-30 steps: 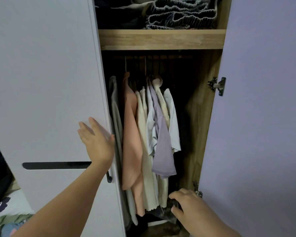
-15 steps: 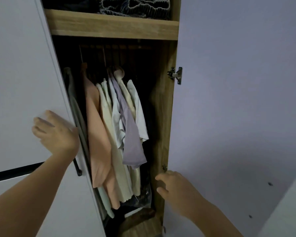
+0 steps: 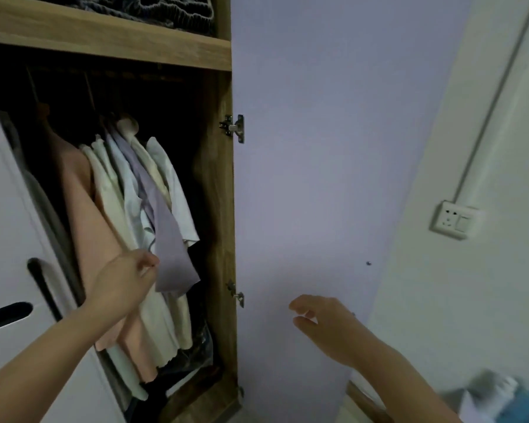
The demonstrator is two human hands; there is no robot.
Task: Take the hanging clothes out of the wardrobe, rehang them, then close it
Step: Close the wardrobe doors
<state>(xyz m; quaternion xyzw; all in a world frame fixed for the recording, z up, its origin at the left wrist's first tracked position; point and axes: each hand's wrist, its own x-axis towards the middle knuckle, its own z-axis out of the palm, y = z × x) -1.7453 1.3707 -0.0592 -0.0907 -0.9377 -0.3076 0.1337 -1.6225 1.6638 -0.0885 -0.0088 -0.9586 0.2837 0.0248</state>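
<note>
- No brand, label or writing readable anywhere, everything's a bit motion-blurred.
- The wardrobe is open: one lilac door swung out right, with two metal hinges on its edge, and one white door on the left.
- Hanging clothes sit bunched on the rail: roughly six or seven pale tops, including one peach and one lilac. Can't count exactly.
- Left hand is in among the clothes, fingers curled at the lilac top's hem; can't tell if it's really pinching fabric.
- Right hand hovers loose and spread before the lilac door, holding nothing.
- One wall socket on the right.
</note>
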